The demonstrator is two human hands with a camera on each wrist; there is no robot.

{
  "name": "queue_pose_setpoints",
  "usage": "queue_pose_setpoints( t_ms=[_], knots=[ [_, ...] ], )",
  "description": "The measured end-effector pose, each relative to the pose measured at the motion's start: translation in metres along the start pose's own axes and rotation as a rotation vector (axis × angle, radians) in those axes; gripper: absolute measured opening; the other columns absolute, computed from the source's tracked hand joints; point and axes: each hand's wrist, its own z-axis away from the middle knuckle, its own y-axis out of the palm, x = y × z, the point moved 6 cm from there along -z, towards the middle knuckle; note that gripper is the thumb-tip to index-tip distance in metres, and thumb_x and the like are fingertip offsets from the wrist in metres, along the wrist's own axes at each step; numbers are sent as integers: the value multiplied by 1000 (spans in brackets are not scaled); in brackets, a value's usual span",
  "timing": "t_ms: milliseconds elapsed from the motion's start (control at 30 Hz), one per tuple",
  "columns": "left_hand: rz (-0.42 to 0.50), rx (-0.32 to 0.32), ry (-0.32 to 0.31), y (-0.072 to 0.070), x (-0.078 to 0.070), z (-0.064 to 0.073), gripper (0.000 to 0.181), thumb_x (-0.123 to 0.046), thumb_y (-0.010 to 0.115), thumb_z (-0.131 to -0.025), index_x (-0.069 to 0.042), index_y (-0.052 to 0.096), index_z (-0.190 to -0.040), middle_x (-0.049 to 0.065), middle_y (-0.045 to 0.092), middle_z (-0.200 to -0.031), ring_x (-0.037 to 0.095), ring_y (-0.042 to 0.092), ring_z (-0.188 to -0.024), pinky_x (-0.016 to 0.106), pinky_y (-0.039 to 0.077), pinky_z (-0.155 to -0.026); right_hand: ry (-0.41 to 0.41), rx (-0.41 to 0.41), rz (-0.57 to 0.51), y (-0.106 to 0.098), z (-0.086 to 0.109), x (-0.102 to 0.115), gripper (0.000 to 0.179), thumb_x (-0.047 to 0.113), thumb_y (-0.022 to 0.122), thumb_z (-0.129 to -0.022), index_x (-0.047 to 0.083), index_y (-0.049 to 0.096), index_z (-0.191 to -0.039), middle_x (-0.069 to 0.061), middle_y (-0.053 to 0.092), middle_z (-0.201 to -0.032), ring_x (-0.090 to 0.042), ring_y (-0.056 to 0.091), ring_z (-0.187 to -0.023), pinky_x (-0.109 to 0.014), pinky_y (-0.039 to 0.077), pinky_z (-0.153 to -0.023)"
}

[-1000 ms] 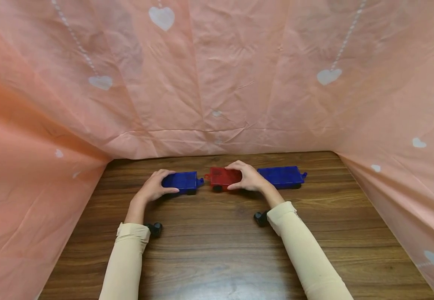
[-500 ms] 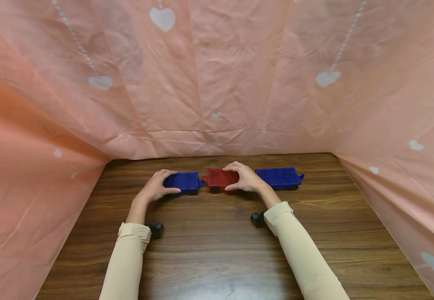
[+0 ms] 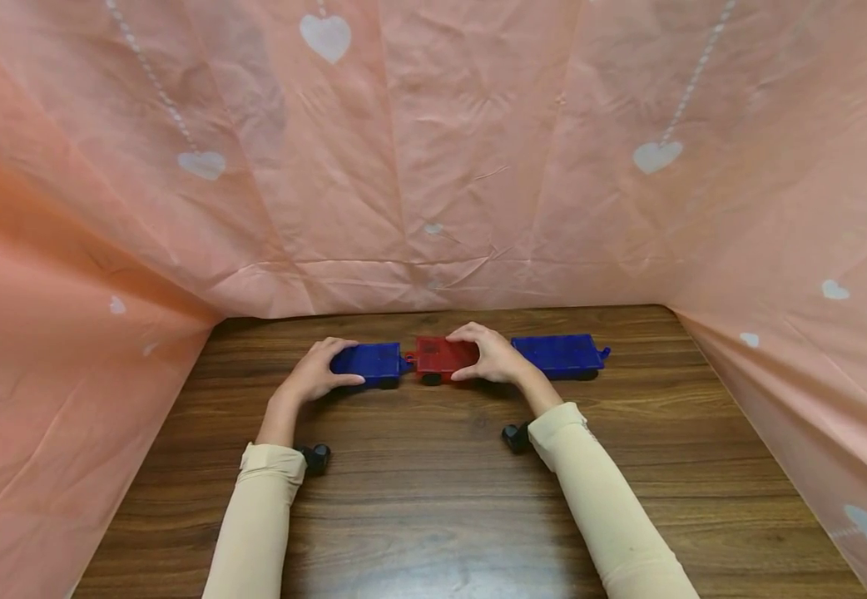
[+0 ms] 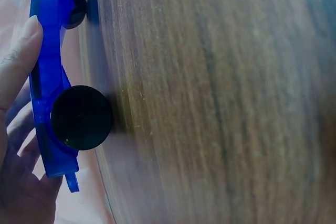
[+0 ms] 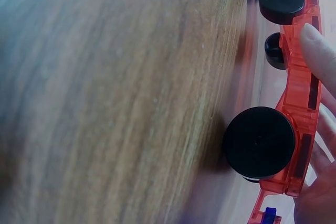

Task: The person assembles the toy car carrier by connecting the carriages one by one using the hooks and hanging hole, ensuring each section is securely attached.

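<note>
Three toy wagons stand in a row on the wooden table in the head view. My left hand (image 3: pixel 315 372) grips the left blue wagon (image 3: pixel 369 359), thumb along its near side and fingers at the far side. The red wagon (image 3: pixel 441 356) is in the middle, gripped the same way by my right hand (image 3: pixel 493 356). Their couplings overlap in the narrow gap between them. A second, longer blue wagon (image 3: pixel 559 353) sits to the right; its left end is hidden by my right hand. The right wrist view shows a small blue piece (image 5: pixel 269 215) within a red coupling behind the red wagon.
The wooden table (image 3: pixel 418 482) runs toward me from the row. A pink cloth (image 3: pixel 433 166) with white hearts hangs behind and along both sides. Small black wrist cameras sit under both cuffs, the right camera (image 3: pixel 516 437) low over the table.
My left hand has moved the left blue wagon slightly right. The red wagon has shifted a little left, with the right blue wagon following. The gap between the left two has closed.
</note>
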Motion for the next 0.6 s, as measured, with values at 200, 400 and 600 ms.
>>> queue_pose_setpoints(
  t_ms=[200, 400, 600],
  knots=[
    [7, 7, -12, 0, 0, 0, 76, -40, 83, -88, -11, 53, -151, 18, 49, -154, 41, 39, -146, 63, 33, -118, 4, 4, 1, -1, 0, 0, 72, 32, 92, -79, 11, 64, -142, -8, 59, -144, -32, 52, -138, -52, 43, -115],
    [8, 12, -16, 2, 1, -1, 76, -41, 82, -88, -12, 53, -152, 18, 48, -155, 41, 38, -146, 63, 33, -118, 1, 7, 4, 0, -1, -1, 71, 33, 92, -80, 12, 64, -141, -8, 59, -144, -32, 52, -138, -52, 42, -115],
    [13, 14, -20, 1, 0, 0, 76, -40, 83, -89, -11, 52, -152, 19, 46, -156, 41, 37, -147, 64, 33, -118, -2, 8, 4, 0, -1, -2, 71, 33, 92, -79, 11, 64, -141, -8, 59, -144, -32, 52, -138, -53, 42, -115]
  ],
)
